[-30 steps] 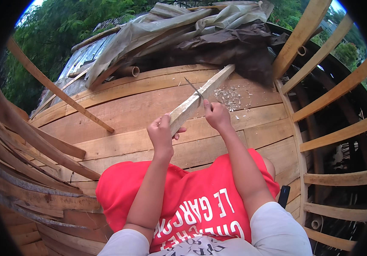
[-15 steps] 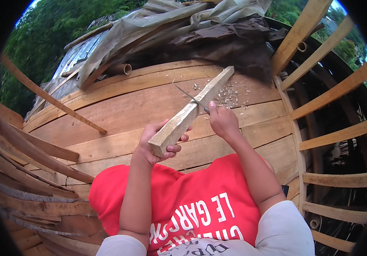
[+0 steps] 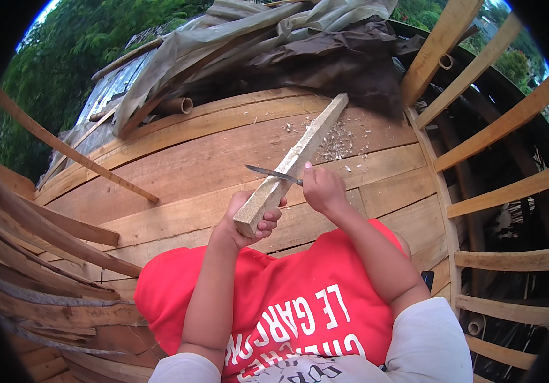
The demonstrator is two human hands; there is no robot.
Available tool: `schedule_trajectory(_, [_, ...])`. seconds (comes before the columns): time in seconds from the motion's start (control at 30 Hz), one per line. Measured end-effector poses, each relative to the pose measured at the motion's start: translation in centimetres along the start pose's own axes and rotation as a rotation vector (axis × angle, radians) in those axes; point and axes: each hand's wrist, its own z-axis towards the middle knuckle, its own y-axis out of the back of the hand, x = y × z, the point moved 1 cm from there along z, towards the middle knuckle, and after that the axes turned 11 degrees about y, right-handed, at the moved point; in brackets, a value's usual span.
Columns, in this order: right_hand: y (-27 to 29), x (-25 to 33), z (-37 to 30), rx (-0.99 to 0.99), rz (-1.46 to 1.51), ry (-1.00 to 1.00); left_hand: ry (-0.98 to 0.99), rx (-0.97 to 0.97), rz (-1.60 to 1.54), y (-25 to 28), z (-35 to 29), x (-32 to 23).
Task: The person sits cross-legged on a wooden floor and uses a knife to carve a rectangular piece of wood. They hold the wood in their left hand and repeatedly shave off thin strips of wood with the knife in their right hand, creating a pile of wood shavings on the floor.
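Note:
A long, squared length of pale wood (image 3: 313,136) slants away from me, its far end down by the dark sheeting. Around its near end my left hand (image 3: 249,220) is wrapped, fingers curled under the right side. My right hand (image 3: 323,187) is closed on the handle of a knife (image 3: 273,172), whose thin dark blade lies across the top of the wood and points left. The handle is mostly hidden in the fist. Beyond the blade, the wood's upper face looks freshly cut and lighter.
Wood shavings (image 3: 337,142) are scattered on the plank floor (image 3: 191,172) right of the wood. Upright slats (image 3: 504,191) line the right side, and curved boards (image 3: 51,223) crowd the left. Crumpled plastic sheeting (image 3: 223,45) and a bamboo pole (image 3: 179,106) lie at the far edge.
The knife has slid along the wood toward me, and its blade now lies flatter across it. My right hand came nearer with it; my left hand still grips the near end.

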Motion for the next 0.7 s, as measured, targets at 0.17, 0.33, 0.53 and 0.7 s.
schedule_trajectory(0.17, [-1.0,0.5,0.2,-0.094,-0.015,0.162,-0.029,0.109,-0.074,0.3,0.5,0.5])
schedule_trajectory(0.33, [0.4,-3.6,3.2,-0.149,-0.083,-0.074,-0.032,0.162,-0.075,-0.9,1.3,1.6])
schedule_trajectory(0.53, [0.8,-3.8,2.5,-0.117,-0.139,-0.04,-0.035,0.115,-0.022,-0.4,0.8,1.5])
schedule_trajectory(0.7, [-0.7,-0.1,1.3,-0.12,-0.107,0.098,-0.043,0.153,-0.099,-0.3,0.9,1.4])
